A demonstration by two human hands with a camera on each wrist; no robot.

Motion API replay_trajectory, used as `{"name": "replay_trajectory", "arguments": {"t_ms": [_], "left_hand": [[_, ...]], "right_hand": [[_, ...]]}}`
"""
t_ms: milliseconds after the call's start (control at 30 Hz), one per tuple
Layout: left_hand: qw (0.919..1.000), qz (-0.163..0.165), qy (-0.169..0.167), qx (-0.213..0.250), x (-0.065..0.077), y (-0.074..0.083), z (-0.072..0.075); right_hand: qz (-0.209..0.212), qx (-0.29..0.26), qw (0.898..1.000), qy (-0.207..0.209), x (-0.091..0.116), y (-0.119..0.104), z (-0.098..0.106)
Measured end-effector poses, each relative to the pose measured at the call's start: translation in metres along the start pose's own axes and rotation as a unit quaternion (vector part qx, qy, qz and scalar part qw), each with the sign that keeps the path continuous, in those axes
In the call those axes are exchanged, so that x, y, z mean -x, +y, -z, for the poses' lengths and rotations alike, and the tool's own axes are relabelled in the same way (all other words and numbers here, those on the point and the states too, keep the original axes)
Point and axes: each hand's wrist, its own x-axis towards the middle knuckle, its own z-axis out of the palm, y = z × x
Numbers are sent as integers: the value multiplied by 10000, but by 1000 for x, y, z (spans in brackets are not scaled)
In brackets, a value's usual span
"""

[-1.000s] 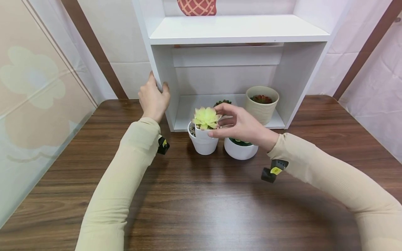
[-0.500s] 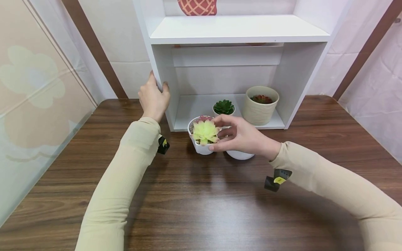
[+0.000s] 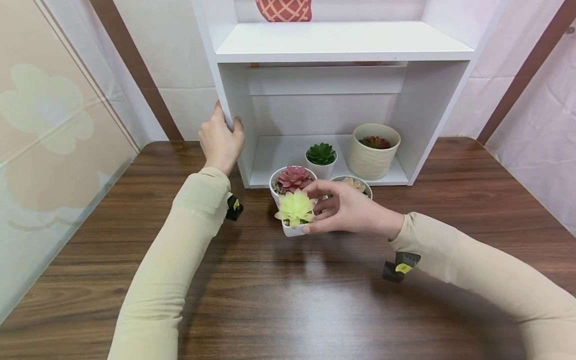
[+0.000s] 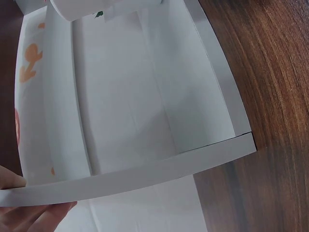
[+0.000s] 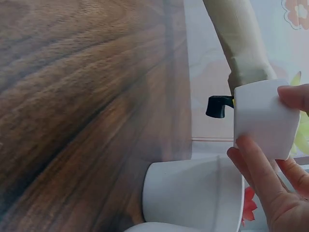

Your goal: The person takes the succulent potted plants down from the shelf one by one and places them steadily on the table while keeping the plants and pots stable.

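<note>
Right hand [image 3: 345, 208]: I pinch the square white pot [image 3: 293, 230].
Yellow plant [image 3: 296, 206]: in it — above the worktop [image 3: 288, 305], before the lower front edge of the shelf [image 3: 342, 42].
Left hand [image 3: 221, 140]: I grip the shelf's left edge.

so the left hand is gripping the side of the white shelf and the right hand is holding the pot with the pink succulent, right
Not quite: the right hand holds the pot with the yellow-green succulent; the pink succulent is behind it. The head view shows this. The left hand does grip the side of the white shelf.
</note>
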Motion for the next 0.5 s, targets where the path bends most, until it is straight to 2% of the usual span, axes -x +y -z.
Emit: {"name": "replay_trajectory", "arguments": {"t_ms": [100, 500], "left_hand": [[10000, 27, -12, -16, 0, 0, 0], [10000, 26, -56, -4, 0, 0, 0]], "right_hand": [[79, -42, 9999, -135, 1, 3, -2], [-125, 102, 9994, -299, 4, 17, -11]]}}
